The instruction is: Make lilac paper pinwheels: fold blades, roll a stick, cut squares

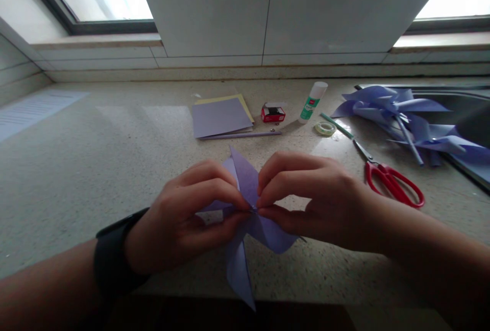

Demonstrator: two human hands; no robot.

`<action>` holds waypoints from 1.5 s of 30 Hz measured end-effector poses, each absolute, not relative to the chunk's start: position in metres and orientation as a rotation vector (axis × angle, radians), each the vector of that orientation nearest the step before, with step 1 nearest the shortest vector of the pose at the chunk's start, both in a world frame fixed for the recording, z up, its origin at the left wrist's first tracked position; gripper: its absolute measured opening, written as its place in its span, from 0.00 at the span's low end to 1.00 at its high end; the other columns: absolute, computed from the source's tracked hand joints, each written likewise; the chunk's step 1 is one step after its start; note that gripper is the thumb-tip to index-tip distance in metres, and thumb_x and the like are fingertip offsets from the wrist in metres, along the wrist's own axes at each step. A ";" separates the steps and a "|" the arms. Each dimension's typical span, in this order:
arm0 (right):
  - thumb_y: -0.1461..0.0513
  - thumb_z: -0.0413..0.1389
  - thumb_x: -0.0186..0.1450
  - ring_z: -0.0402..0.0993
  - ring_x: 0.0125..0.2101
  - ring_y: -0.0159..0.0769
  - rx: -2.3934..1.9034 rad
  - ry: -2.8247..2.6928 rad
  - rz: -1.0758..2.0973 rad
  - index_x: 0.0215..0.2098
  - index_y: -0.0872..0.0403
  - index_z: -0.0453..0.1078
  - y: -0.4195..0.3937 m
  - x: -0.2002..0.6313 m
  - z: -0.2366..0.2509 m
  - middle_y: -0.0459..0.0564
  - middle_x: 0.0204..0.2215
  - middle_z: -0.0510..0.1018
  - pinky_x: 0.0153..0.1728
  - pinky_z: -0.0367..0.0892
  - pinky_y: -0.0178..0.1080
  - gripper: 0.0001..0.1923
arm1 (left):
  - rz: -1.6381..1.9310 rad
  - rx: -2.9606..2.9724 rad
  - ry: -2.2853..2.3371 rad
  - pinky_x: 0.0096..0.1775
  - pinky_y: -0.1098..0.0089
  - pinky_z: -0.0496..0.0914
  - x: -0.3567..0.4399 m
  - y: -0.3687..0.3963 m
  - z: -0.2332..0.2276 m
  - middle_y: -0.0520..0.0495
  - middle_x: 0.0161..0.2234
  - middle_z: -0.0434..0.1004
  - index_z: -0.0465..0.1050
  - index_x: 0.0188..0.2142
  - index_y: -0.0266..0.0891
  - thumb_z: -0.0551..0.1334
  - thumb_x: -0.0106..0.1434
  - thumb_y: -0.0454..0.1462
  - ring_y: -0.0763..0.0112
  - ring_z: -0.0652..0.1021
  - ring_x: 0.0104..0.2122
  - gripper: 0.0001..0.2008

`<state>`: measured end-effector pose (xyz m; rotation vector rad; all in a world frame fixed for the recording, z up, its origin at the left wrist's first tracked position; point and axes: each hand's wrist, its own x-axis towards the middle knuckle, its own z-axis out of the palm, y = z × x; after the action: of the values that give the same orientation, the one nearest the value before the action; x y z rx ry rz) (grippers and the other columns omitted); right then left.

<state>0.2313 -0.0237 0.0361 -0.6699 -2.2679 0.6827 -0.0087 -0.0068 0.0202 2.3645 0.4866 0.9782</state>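
Observation:
A purple paper pinwheel (245,183) is between my two hands, above the front part of the counter. My left hand (191,208), with a dark band at its wrist, pinches the pinwheel close to its middle. From the other side my right hand (306,193) has its thumb and fingertips pressed together at the same middle point. A small shiny bit shows there, too small to name. One blade points up between the hands and another hangs down past the counter's front edge.
Purple sheets (222,117), a rolled paper stick (245,135), a small red box (273,112), a glue stick (313,102) and a tape roll (325,128) lie behind my hands. Red-handled scissors (390,180) are at right, near finished pinwheels (390,104) beside the sink (467,101).

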 end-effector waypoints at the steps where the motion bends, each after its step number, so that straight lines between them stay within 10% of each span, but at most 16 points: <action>1: 0.67 0.61 0.67 0.72 0.34 0.29 -0.665 -2.272 0.681 0.36 0.57 0.75 -0.024 0.231 0.036 0.49 0.36 0.75 0.35 0.69 0.34 0.01 | 0.985 2.359 0.489 0.37 0.70 0.74 -0.009 -0.007 0.020 0.48 0.36 0.76 0.75 0.40 0.40 0.66 0.62 0.28 0.71 0.77 0.36 0.08; 34: 0.57 0.57 0.69 0.63 0.23 0.28 -1.064 -1.755 1.005 0.35 0.55 0.70 -0.005 0.224 0.022 0.41 0.24 0.67 0.23 0.59 0.33 0.09 | 0.893 2.167 0.400 0.34 0.69 0.72 -0.003 -0.023 0.022 0.52 0.33 0.77 0.66 0.39 0.44 0.66 0.57 0.25 0.71 0.77 0.32 0.16; 45: 0.50 0.63 0.65 0.71 0.39 0.33 -0.975 -1.920 1.356 0.58 0.51 0.64 -0.017 0.217 0.034 0.50 0.47 0.74 0.36 0.69 0.35 0.28 | 0.591 2.286 0.228 0.42 0.66 0.72 0.002 -0.030 0.041 0.56 0.31 0.77 0.61 0.36 0.44 0.66 0.61 0.28 0.72 0.77 0.33 0.14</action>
<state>0.2170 -0.0168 0.0341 -0.9748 -1.9201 1.3564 0.0015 -0.0296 0.0407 2.2861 0.2279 0.5912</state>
